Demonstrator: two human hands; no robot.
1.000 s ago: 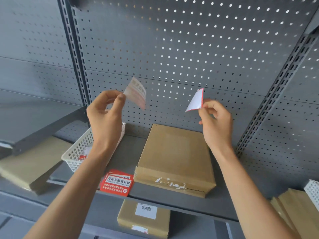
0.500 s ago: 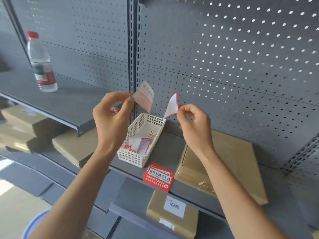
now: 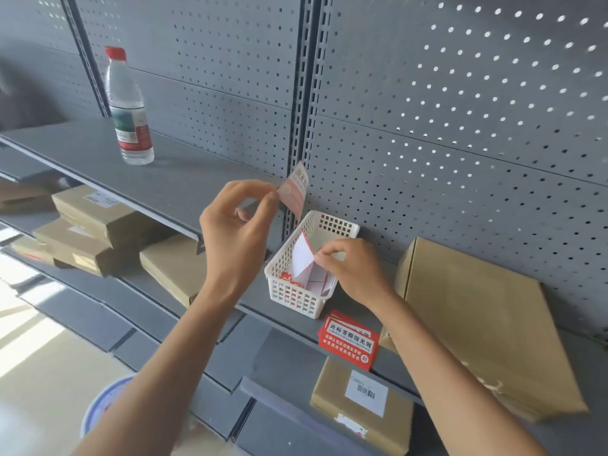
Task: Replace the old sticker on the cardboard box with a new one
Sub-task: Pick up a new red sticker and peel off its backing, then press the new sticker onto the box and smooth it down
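Observation:
My left hand (image 3: 235, 240) pinches a peeled reddish sticker (image 3: 294, 192) by its edge, held up in front of the pegboard. My right hand (image 3: 350, 271) pinches a white backing paper with a red border (image 3: 302, 255), lowered into the white plastic basket (image 3: 296, 299), which holds more backing papers. The cardboard box (image 3: 477, 324) lies flat on the grey shelf to the right of my right hand, with torn sticker residue on its front edge. A stack of red stickers (image 3: 350, 343) lies at the shelf's front edge between the basket and the box.
A water bottle (image 3: 129, 110) stands on the upper left shelf. Several cardboard boxes (image 3: 92, 225) are stacked below it on the left. Another box with a barcode label (image 3: 362, 403) lies on the lower shelf. Grey pegboard (image 3: 460, 126) backs the shelves.
The view has swung left. My right hand came down and moved the backing paper from in front of the pegboard into the basket. My left hand still holds the sticker up.

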